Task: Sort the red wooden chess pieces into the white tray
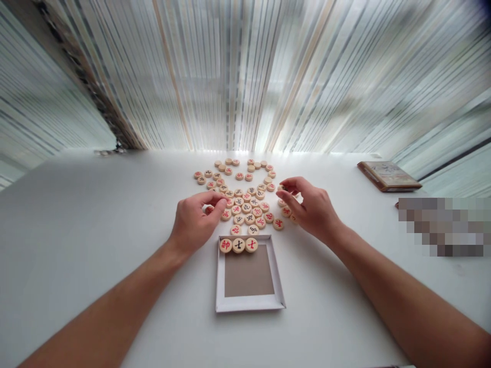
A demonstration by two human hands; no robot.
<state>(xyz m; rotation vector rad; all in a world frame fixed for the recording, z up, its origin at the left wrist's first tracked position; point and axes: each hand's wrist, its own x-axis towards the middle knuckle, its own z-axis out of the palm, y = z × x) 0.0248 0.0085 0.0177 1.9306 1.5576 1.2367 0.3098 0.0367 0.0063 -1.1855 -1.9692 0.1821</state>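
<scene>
Round wooden Chinese chess pieces [246,208] with red or black characters lie loosely spread over the white table. My left hand [201,217] is at the left side of the spread, thumb and forefinger closed at the edge of a red-marked piece [229,202]. On the right side, my right hand [309,204] pinches another piece [283,188] between thumb and fingertips; the fingers partly cover it. A shallow white box tray [220,281] with a brown-grey bottom stands closest to me. Three pieces [238,245] form a row along its far edge, two red and one black.
A flat boxed item [391,176] with a brown edge lies at the right rear of the table. In front of it, a pixelated patch hides something. Striped string curtains [238,76] hang behind the table's far edge.
</scene>
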